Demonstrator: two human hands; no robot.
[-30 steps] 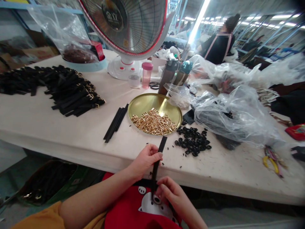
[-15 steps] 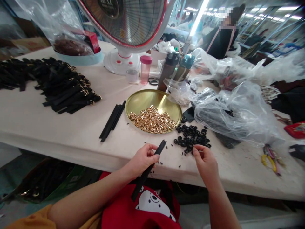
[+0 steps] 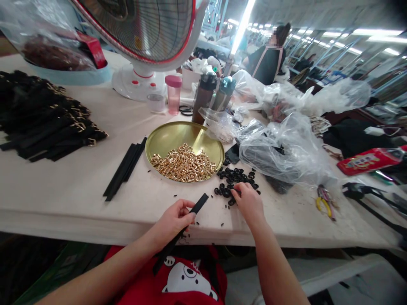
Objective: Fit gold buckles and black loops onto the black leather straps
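My left hand (image 3: pixel 174 221) is shut on a narrow black strap (image 3: pixel 180 233), which slants across it from the table edge down towards my lap. My right hand (image 3: pixel 249 204) rests on a loose pile of small black rings (image 3: pixel 233 185), its fingertips curled in among them, and whatever they pinch is hidden. A round brass tray (image 3: pixel 190 134) holding a heap of small gold metal pieces (image 3: pixel 183 164) lies just beyond my hands. Left of it lies a bundle of plain black straps (image 3: pixel 124 167). Farther left is a large heap of black straps with gold buckles (image 3: pixel 47 115).
A white fan (image 3: pixel 140 80), a pink cup (image 3: pixel 173 94) and several bottles stand at the table's back. Plastic bags (image 3: pixel 280 148) bulge to the right, near yellow-handled pliers (image 3: pixel 323 204). A co-worker (image 3: pixel 266 63) is beyond. The table's front edge runs below my forearms.
My right hand has moved from the strap by my lap, out over the table and down onto the black rings. The strap now slants lower in my left hand, and the whole view has shifted left.
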